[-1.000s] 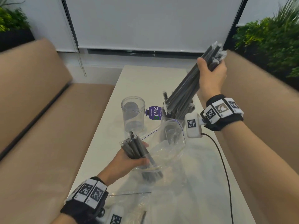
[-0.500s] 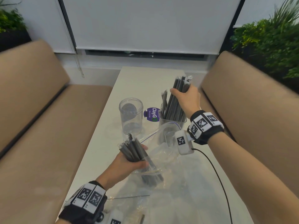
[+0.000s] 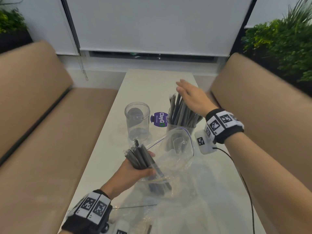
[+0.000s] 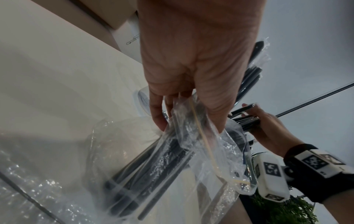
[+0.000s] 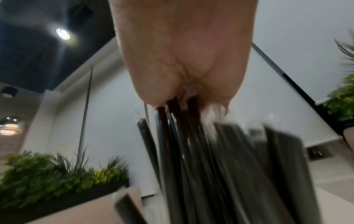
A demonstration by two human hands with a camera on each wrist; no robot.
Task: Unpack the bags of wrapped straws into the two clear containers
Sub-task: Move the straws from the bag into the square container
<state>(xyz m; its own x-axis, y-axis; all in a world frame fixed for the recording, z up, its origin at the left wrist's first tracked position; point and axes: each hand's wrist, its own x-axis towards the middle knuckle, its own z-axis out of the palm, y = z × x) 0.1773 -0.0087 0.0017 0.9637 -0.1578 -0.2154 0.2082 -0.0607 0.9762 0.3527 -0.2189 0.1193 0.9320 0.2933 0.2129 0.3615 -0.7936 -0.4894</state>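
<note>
Nearest the camera, the left hand curls its fingers around a bundle of wrapped straws half out of a clear plastic bag on the white tabletop. Beyond those fingers stands an empty clear container. Farther right, the right hand rests flat, fingers extended, against straws standing in the second container.

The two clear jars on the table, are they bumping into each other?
Apart. The head view shows the empty jar standing left of the straw-filled jar, with bare table and a purple sticker showing in the gap between them.
</note>
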